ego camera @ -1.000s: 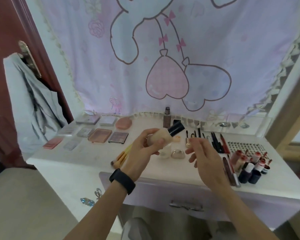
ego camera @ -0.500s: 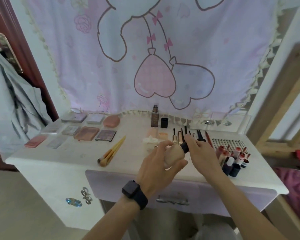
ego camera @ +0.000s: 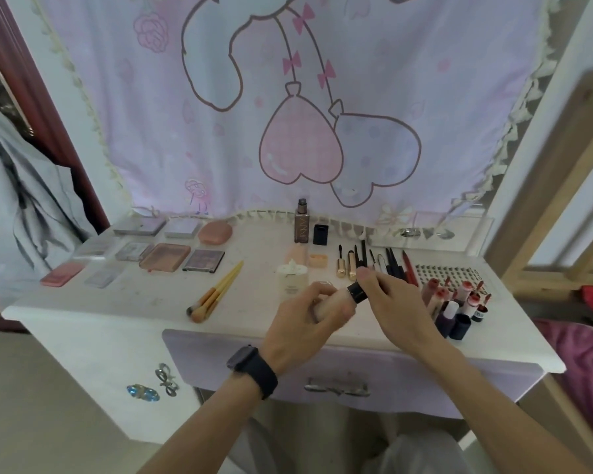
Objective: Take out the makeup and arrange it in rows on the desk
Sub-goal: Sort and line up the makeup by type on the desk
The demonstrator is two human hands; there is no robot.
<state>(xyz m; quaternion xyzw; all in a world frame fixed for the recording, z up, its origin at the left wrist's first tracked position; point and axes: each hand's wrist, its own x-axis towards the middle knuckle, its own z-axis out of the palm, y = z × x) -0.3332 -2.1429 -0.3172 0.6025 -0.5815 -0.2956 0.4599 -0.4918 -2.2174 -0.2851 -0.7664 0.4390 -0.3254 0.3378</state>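
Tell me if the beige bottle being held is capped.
Capped: the black cap sits on the beige bottle, pinched by the right hand.

White desk (ego camera: 124, 304), palettes (ego camera: 165, 256), brushes (ego camera: 216, 292).

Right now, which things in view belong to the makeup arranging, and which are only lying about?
Job: foundation bottle in the left hand, black cap pinched by the right hand, palettes, brushes, pencils, lipsticks, desk.
Lying about: grey garment by the door, cartoon curtain, wooden frame.
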